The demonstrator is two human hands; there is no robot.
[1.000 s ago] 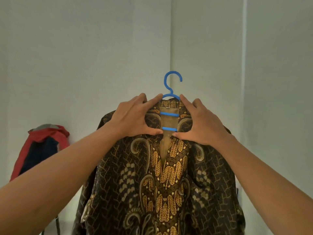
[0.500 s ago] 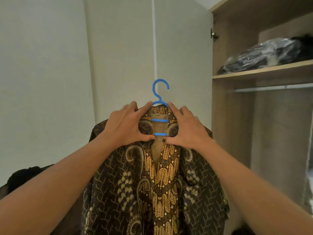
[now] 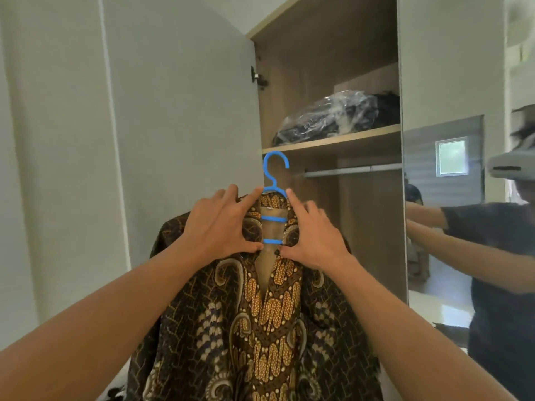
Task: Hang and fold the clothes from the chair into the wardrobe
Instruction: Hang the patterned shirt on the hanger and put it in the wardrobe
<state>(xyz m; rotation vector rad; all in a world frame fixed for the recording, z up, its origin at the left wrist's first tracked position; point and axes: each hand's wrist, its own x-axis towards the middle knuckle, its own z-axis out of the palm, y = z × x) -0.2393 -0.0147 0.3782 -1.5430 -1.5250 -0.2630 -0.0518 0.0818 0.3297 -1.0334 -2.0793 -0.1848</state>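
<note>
A brown and gold batik shirt (image 3: 260, 319) hangs on a blue plastic hanger (image 3: 273, 180), held up in front of me. My left hand (image 3: 220, 227) grips the shirt's left collar and shoulder over the hanger. My right hand (image 3: 315, 235) grips the right collar side the same way. The hanger's hook sticks up free between my fingertips. Behind it stands the open wardrobe (image 3: 327, 53), with a metal hanging rail (image 3: 353, 170) just right of the hook and a little above my hands.
A plastic-wrapped dark bundle (image 3: 327, 117) lies on the wooden shelf (image 3: 333, 140) above the rail. The open grey wardrobe door (image 3: 179, 111) stands at the left. A mirrored door (image 3: 451, 198) at the right reflects a person.
The view has swung right from a plain wall to the open wardrobe. Both hands keep the same grip on the shirt and hanger, now close to the rail.
</note>
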